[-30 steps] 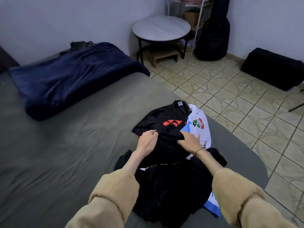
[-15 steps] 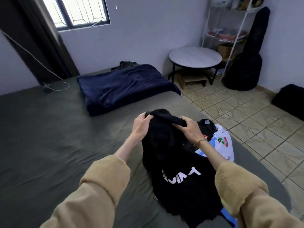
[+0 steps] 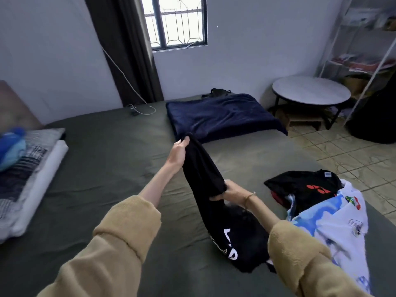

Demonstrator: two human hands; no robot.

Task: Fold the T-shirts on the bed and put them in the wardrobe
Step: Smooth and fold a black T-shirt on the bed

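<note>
A black T-shirt with white lettering [image 3: 205, 179] is stretched up off the grey-green bed [image 3: 107, 168]. My left hand [image 3: 179, 152] grips its top end, held out over the bed's middle. My right hand [image 3: 232, 192] grips the same shirt lower down, nearer to me. The shirt's bottom part bunches on the sheet. To the right lie a black T-shirt with a red logo [image 3: 306, 188] and a white and blue T-shirt [image 3: 334, 224], partly overlapping. No wardrobe is in view.
A folded navy blanket [image 3: 220, 116] lies at the bed's far side. Pillows and a blue item [image 3: 25, 163] sit at the left. A round white table [image 3: 310, 92], metal shelves [image 3: 364, 50] and a black bag stand on the tiled floor at right.
Both hands lifted the lettered black shirt off the pile and carried it left, pulling it out long. The view swung left, so the other shirts now lie at the right.
</note>
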